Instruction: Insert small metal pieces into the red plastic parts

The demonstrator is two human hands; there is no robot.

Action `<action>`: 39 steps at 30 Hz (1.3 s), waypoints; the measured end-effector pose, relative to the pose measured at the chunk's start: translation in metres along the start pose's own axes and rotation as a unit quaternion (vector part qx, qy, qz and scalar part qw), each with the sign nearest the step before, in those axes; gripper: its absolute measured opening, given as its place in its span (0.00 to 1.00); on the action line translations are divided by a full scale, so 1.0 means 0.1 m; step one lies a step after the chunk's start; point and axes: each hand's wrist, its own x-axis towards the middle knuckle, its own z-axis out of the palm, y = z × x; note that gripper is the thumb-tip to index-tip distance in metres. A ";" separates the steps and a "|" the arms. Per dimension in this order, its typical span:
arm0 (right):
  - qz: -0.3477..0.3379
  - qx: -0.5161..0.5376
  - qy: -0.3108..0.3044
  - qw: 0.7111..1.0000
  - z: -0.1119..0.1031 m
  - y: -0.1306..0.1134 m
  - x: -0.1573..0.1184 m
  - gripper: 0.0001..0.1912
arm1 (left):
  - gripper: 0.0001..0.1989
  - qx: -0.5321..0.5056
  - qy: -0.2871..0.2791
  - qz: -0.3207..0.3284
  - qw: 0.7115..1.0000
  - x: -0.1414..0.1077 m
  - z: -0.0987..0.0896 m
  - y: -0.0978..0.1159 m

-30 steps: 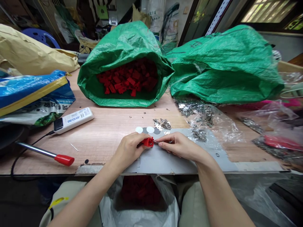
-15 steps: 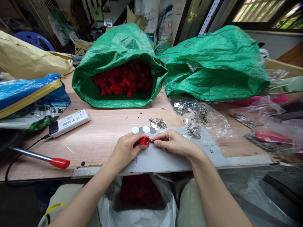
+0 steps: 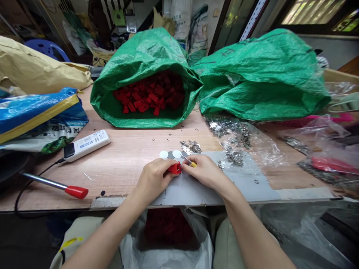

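Between its thumb and fingers, my left hand (image 3: 155, 177) grips a small red plastic part (image 3: 175, 168) above the grey sheet (image 3: 196, 193). My right hand (image 3: 204, 170) is closed on a small tool with a yellow handle (image 3: 193, 164) and a thin metal shaft that points up and left. Its fingertips are close to the right end of the red part; whether they touch it I cannot tell. Just behind the hands lie two white discs (image 3: 177, 154) and a small pile of metal pieces (image 3: 191, 147).
A green sack (image 3: 146, 48) full of red parts stands behind, with another green sack (image 3: 260, 74) at right. Clear bags (image 3: 266, 149) with metal pieces lie right. At left are a white device (image 3: 87, 145) and a red-handled lever (image 3: 76, 192). Below, a bag (image 3: 168, 257) holds red parts.
The yellow-handled tool now shows in my right hand, its shaft tilted up and left. The view has shifted slightly, so the scene appears further right. The red part stays in my left hand.
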 end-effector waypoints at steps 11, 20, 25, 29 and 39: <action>0.025 -0.006 0.004 1.000 0.05 -0.08 0.02 0.08 | 0.12 0.016 0.008 0.004 1.000 -0.01 0.01 0.02; 0.020 0.004 0.002 1.000 0.05 -0.05 0.03 0.08 | 0.12 0.017 0.003 -0.004 1.000 -0.01 0.01 0.01; 0.022 -0.004 0.003 1.000 0.05 -0.06 0.03 0.07 | 0.11 0.018 0.005 -0.006 1.000 -0.02 0.02 0.01; 0.023 0.004 0.000 1.000 0.05 -0.07 0.03 0.07 | 0.12 0.016 0.006 -0.009 1.000 -0.01 0.02 0.01; 0.024 0.039 0.006 0.999 0.06 -0.05 0.02 0.08 | 0.11 0.023 0.015 -0.019 0.999 -0.02 0.01 0.02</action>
